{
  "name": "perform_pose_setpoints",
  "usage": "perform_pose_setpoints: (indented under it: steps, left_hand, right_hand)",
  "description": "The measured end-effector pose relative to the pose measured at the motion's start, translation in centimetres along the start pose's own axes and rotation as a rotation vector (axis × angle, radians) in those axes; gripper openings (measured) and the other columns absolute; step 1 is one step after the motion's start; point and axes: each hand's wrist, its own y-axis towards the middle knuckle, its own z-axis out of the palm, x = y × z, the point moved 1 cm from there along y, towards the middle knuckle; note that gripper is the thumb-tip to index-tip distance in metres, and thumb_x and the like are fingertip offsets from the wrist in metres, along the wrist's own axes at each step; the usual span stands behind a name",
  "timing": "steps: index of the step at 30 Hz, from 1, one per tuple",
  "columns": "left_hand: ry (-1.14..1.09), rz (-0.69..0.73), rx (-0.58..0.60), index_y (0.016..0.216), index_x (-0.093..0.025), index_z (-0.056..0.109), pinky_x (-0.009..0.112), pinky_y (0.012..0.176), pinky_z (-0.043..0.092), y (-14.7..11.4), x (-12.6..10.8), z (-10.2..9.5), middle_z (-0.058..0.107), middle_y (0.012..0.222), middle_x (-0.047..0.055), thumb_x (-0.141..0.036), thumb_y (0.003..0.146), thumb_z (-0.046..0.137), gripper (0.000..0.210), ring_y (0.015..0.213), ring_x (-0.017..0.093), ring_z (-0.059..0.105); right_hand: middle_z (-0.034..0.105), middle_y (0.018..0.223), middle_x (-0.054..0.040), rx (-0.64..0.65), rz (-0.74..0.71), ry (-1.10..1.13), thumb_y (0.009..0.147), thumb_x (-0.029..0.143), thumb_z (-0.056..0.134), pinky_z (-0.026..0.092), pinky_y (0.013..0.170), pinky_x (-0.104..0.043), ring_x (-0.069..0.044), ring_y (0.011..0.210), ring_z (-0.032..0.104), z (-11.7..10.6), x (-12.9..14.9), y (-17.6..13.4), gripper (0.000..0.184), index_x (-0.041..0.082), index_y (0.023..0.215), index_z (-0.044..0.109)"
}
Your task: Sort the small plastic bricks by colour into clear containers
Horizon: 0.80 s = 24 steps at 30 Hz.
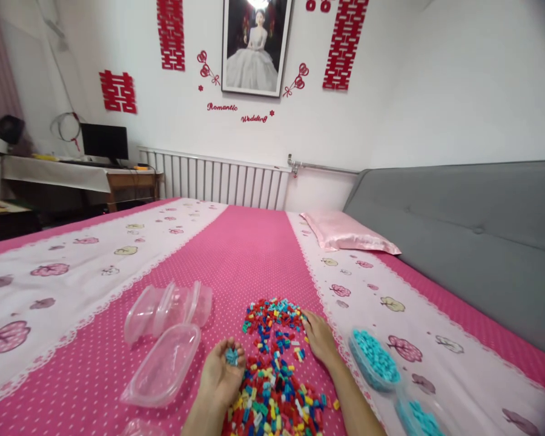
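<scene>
From the head camera, two hands work over a bed (254, 242) spread with small mixed-colour plastic pieces (277, 393). The pieces lie between the forearms, in a large patch nearest the wearer and a smaller one farther off, joined by a loose scatter.

The left hand (222, 372) is turned palm up, fingers curled around a few blue-turquoise pieces (231, 356). The right hand (318, 336) reaches to the right edge of the farther patch, fingertips at the pieces; whether it pinches one cannot be told.

To the right, a clear tub (360, 366) is well filled with turquoise pieces (375, 356), and a second tub (404, 415), cut off by the frame, holds more. That sorting looks well advanced but unfinished: turquoise bits remain among the red, yellow, blue and green ones. To the left, an open tub (163, 369) and several tipped tubs (140, 315) show no pieces inside.
</scene>
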Motion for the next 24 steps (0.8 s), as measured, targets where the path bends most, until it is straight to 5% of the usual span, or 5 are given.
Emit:
perform_pose_setpoints:
  steps: [18, 24]
  left_hand:
    - [-0.003, -0.011, -0.003, 0.06, -0.014, 0.044, 0.017, 0.04, 0.038, 0.1, 0.0, 0.2, 0.044, 0.057, 0.003, -0.007, 0.08, 0.035, 0.024, 0.047, 0.009, 0.042]
    - [-0.011, -0.05, -0.004, 0.059, -0.013, 0.046, 0.018, 0.041, 0.04, 0.6, 0.1, 0.4, 0.045, 0.058, 0.004, -0.008, 0.08, 0.035, 0.025, 0.049, 0.01, 0.042]
  right_hand:
    - [0.06, 0.111, -0.01, -0.006, -0.029, 0.064, 0.085, 0.032, 0.036, 0.038, 0.092, -0.038, -0.022, 0.104, 0.052, -0.4, -0.4, 0.1, 0.037, 0.017, 0.113, 0.056]
    - [0.061, 0.104, -0.0119, 0.136, -0.06, 0.134, 0.084, 0.032, 0.04, 0.04, 0.09, -0.035, -0.021, 0.099, 0.054, -2.1, 0.2, 0.4, 0.034, 0.013, 0.105, 0.06]
